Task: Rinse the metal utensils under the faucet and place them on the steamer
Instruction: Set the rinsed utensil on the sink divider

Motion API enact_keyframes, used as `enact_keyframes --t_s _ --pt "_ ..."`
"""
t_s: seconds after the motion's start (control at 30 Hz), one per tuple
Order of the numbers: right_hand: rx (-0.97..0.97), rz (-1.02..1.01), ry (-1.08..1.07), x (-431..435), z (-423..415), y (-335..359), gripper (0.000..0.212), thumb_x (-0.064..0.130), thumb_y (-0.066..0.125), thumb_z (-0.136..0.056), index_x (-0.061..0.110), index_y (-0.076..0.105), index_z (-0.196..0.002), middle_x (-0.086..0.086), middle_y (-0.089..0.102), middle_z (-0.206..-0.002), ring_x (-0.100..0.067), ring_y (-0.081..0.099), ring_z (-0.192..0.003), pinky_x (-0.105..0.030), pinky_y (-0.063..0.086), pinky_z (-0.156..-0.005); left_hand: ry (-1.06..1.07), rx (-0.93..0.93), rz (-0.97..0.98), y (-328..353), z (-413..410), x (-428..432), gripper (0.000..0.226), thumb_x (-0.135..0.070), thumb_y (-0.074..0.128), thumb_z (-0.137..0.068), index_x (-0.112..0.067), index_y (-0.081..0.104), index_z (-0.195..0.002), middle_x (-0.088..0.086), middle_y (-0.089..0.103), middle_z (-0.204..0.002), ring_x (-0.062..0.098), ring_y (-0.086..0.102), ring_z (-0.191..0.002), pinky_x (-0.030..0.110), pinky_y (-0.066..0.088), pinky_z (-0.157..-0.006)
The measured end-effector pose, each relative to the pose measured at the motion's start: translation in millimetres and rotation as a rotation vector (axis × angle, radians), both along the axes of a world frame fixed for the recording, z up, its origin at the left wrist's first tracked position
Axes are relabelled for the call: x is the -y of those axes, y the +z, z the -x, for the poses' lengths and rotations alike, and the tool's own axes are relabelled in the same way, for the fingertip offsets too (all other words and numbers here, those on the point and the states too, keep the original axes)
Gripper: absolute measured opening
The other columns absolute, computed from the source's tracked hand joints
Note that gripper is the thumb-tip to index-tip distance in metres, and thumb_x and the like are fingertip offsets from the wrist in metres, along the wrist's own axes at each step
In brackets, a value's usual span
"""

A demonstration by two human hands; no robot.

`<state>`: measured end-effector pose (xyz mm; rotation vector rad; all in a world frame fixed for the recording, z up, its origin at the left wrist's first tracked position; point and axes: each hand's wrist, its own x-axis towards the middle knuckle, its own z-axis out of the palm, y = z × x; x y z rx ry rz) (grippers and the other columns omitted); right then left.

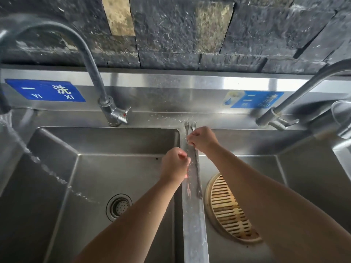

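Several thin metal utensils (pixel 196 168), spoons and small forks, lie along the steel divider (pixel 194 224) between the two sink basins. My right hand (pixel 203 139) pinches them near their far spoon ends. My left hand (pixel 175 164) grips them lower down, at mid-length. A round bamboo steamer (pixel 230 209) sits in the right basin, just right of the divider. The left faucet (pixel 91 59) arches over to the far left, and water streams (pixel 38 160) from its spout into the left basin.
The left basin (pixel 85 186) has a round drain (pixel 119 206) near its middle. A second faucet (pixel 296 99) stands at the back right, with a clear glass (pixel 341 118) beside it. Blue labels are stuck on the steel backsplash under a dark stone wall.
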<state>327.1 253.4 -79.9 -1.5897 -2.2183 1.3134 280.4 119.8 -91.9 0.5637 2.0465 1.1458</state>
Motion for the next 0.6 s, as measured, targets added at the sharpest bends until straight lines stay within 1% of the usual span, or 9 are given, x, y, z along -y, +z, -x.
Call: enact_keyframes --t_s 0.07,0.1,0.2,0.27,0.33,0.43,0.5,0.57,0.6 --pt "0.04 -0.035 0.012 -5 6 -4 0.019 0.013 0.064 -0.082 0.002 0.073 -0.07 0.001 0.066 -0.058 -0.009 0.059 -0.052 -0.023 0.051 -0.052 -0.022 -0.065 0.035 -5 3 -6 0.011 -0.009 0.059 -0.083 -0.01 0.067 -0.09 0.013 0.07 -0.082 0.035 0.069 -0.077 0.051 0.06 -0.068" --pt "0.058 -0.052 0.018 -7 8 -5 0.019 0.013 0.063 -0.082 0.001 0.072 -0.07 0.0 0.067 -0.058 -0.01 0.059 -0.052 -0.023 0.051 -0.051 -0.037 -0.09 0.052 -6 3 -8 0.011 -0.01 0.057 -0.084 -0.011 0.066 -0.09 0.012 0.07 -0.081 0.036 0.069 -0.078 0.051 0.06 -0.069" --pt "0.118 -0.097 0.06 -12 13 -9 0.018 0.011 0.06 -0.081 -0.002 0.07 -0.073 -0.011 0.07 -0.066 -0.019 0.063 -0.059 -0.029 0.054 -0.055 -0.053 -0.136 0.074 -13 2 -12 0.009 -0.012 0.055 -0.084 -0.016 0.063 -0.083 0.005 0.067 -0.075 0.03 0.068 -0.072 0.051 0.059 -0.066" --pt "0.157 -0.116 0.091 -13 16 -10 0.016 0.01 0.059 -0.082 0.001 0.069 -0.073 -0.012 0.069 -0.069 -0.024 0.066 -0.065 -0.027 0.051 -0.056 -0.046 -0.147 0.071 -15 0 -13 0.009 -0.013 0.055 -0.084 -0.019 0.059 -0.079 0.003 0.065 -0.075 0.03 0.068 -0.07 0.052 0.059 -0.064" --pt "0.189 -0.132 0.108 -14 18 -12 0.014 0.01 0.057 -0.082 0.003 0.069 -0.076 -0.011 0.069 -0.073 -0.026 0.068 -0.07 -0.028 0.054 -0.061 -0.043 -0.17 0.072 -17 -1 -14 0.011 -0.012 0.054 -0.084 -0.02 0.057 -0.076 0.003 0.064 -0.074 0.031 0.067 -0.067 0.053 0.058 -0.062" --pt "0.22 -0.142 0.113 -16 20 -14 0.015 0.011 0.056 -0.082 0.002 0.068 -0.087 -0.014 0.072 -0.084 -0.03 0.07 -0.08 -0.036 0.059 -0.072 -0.036 -0.178 0.064 -19 -2 -15 0.01 -0.01 0.054 -0.086 -0.018 0.058 -0.08 0.004 0.063 -0.078 0.032 0.067 -0.069 0.053 0.058 -0.064" --pt "0.233 -0.148 0.108 -16 20 -15 0.016 0.011 0.057 -0.083 0.001 0.067 -0.091 -0.016 0.072 -0.088 -0.031 0.07 -0.082 -0.039 0.06 -0.074 -0.027 -0.198 0.06 -20 -3 -15 0.01 -0.007 0.055 -0.086 -0.016 0.058 -0.082 0.003 0.063 -0.079 0.028 0.065 -0.072 0.045 0.057 -0.066" --pt "0.246 -0.147 0.111 -16 22 -15 0.017 0.01 0.057 -0.085 0.001 0.066 -0.096 -0.017 0.072 -0.092 -0.032 0.07 -0.084 -0.042 0.061 -0.077 -0.037 -0.278 0.073 -21 -4 -14 0.01 -0.007 0.056 -0.087 -0.015 0.058 -0.083 0.0 0.063 -0.079 0.019 0.06 -0.074 0.033 0.05 -0.066" --pt "0.253 -0.141 0.113 -16 22 -15 0.018 0.01 0.057 -0.086 0.001 0.066 -0.099 -0.018 0.071 -0.095 -0.032 0.07 -0.086 -0.043 0.061 -0.078 -0.039 -0.301 0.076 -21 -5 -14 0.009 -0.007 0.056 -0.088 -0.015 0.058 -0.083 0.0 0.063 -0.08 0.017 0.058 -0.074 0.031 0.047 -0.066"
